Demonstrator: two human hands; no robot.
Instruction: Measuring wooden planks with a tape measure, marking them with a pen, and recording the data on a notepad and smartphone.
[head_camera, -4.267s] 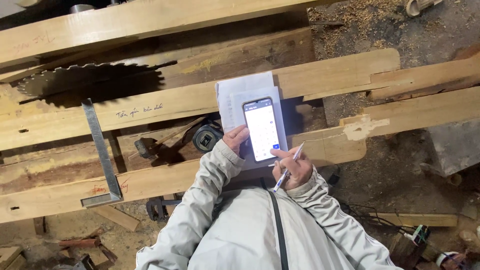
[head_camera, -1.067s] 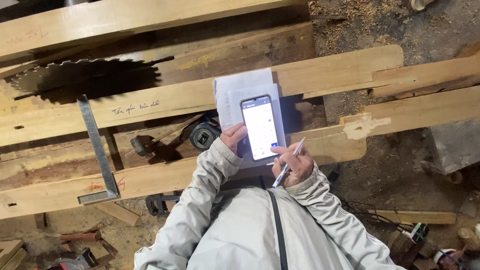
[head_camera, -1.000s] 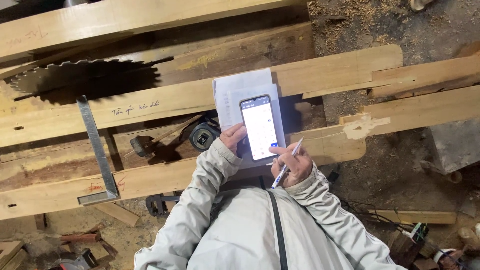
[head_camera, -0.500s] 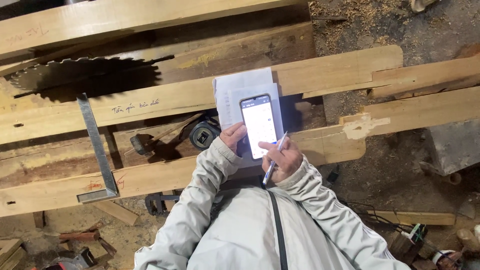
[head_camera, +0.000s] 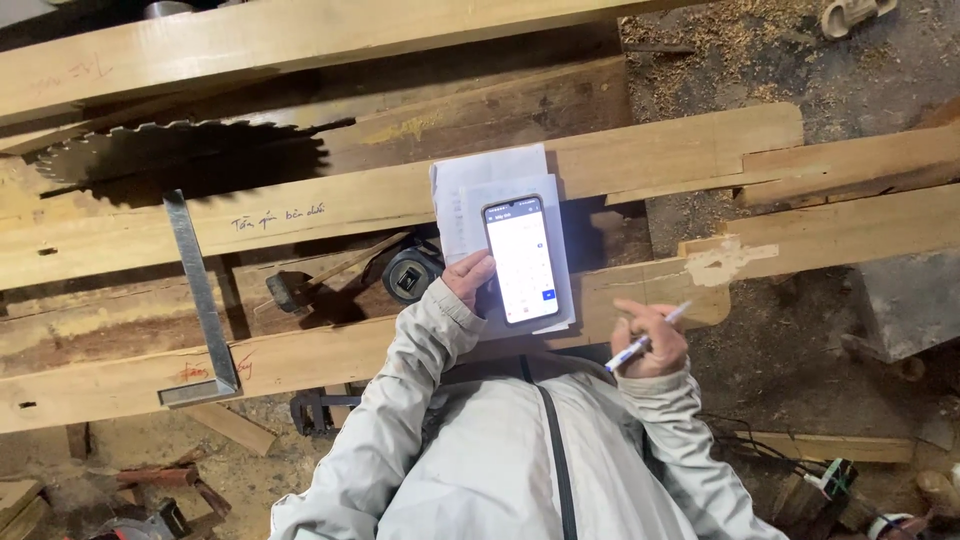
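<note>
Just left hand (head_camera: 468, 280) on phone (head_camera: 522, 260)

Phone (head_camera: 522, 260) lying on papers (head_camera: 480, 190) on beams (head_camera: 300, 210); square (head_camera: 200, 300) and saw blade (head_camera: 180, 160) lying to the left.

Lit phone (head_camera: 522, 260) flat on papers (head_camera: 480, 185); white pen (head_camera: 645, 340) tilted.
</note>
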